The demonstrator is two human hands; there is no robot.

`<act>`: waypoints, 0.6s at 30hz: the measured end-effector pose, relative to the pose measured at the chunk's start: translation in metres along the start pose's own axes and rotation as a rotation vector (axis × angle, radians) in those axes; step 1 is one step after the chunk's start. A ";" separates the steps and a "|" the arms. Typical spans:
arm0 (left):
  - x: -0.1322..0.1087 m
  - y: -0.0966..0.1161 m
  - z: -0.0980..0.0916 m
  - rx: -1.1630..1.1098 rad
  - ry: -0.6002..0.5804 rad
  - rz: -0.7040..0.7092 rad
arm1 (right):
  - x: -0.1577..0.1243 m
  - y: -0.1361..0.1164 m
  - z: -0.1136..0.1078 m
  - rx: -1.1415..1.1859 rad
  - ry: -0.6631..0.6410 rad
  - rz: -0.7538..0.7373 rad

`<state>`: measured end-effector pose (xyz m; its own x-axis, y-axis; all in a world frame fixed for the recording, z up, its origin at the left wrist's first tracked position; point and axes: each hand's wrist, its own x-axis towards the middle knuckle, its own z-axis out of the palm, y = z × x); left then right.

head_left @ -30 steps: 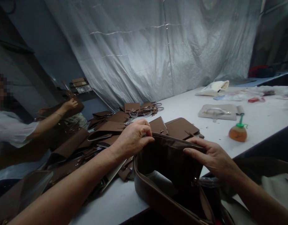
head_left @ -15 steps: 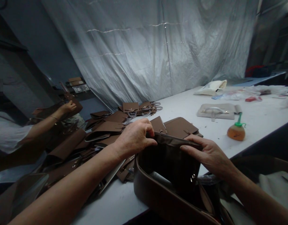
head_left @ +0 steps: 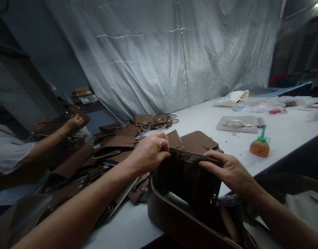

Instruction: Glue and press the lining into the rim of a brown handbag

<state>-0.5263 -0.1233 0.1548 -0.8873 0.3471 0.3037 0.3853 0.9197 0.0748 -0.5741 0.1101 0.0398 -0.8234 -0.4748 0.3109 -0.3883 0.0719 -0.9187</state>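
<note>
A brown leather bag (head_left: pixel 179 214) stands open at the near edge of the white table (head_left: pixel 216 124), its dark lining showing inside. My left hand (head_left: pixel 148 152) is closed in a pinch on the far rim of the bag's opening. My right hand (head_left: pixel 230 169) grips the same rim further right, fingers curled over the edge. Flat brown leather pieces (head_left: pixel 122 140) lie piled just beyond and to the left of the bag.
A small orange bottle with a green nozzle (head_left: pixel 260 145) stands on the table to the right. A beige bag panel (head_left: pixel 238 123) and a white bag (head_left: pixel 233 98) lie further back. Another person's hand (head_left: pixel 74 121) holds a leather piece at left. A plastic sheet (head_left: pixel 174 55) hangs behind.
Both hands have stayed on the bag's rim, drawing it slightly closer together. The other person's arm at left has shifted a little.
</note>
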 end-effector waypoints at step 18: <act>-0.008 0.018 -0.008 0.071 -0.137 0.036 | 0.008 0.001 0.006 0.015 0.016 -0.021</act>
<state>-0.5098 -0.1109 0.1611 -0.9013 0.3976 0.1721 0.4032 0.9151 -0.0027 -0.5780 0.1008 0.0399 -0.8218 -0.4620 0.3335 -0.3989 0.0486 -0.9157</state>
